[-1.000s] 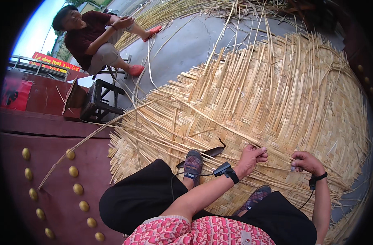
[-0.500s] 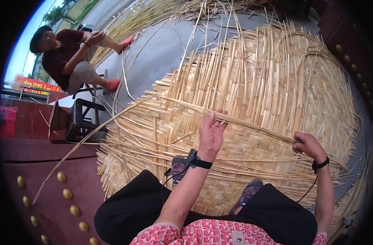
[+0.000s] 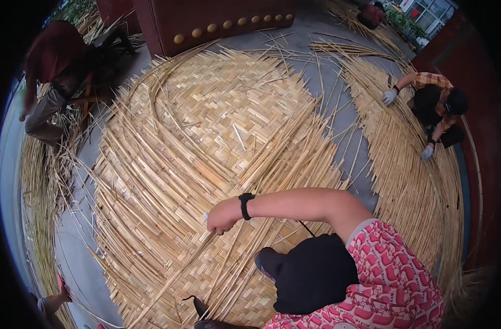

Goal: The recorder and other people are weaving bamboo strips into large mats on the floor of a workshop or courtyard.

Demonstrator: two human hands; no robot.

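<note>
My right hand point(image 3: 223, 215), with a black band at the wrist, is closed round a bundle of long, flat reed strips point(image 3: 176, 274). The bundle slants from my fist toward the lower left edge of the picture. Beneath it spreads a large woven reed mat point(image 3: 234, 104), tightly plaited at its far part. Many loose, long strips point(image 3: 152, 197) lie across the mat on the left and around my hand. My left hand is out of the picture. My bent knee and dark shoes rest over the near part of the mat.
On the right, a gloved person point(image 3: 434, 104) crouches at a second reed mat point(image 3: 393, 159). Another person point(image 3: 56, 60) is at the upper left, near a wooden stool point(image 3: 87, 101). A dark red studded door point(image 3: 217, 16) stands behind the mat. Reed bundles point(image 3: 36, 192) line the left.
My view has swung to the right, bringing the second mat and its worker into sight. The left hand has left the picture. The right hand still grips the strips.
</note>
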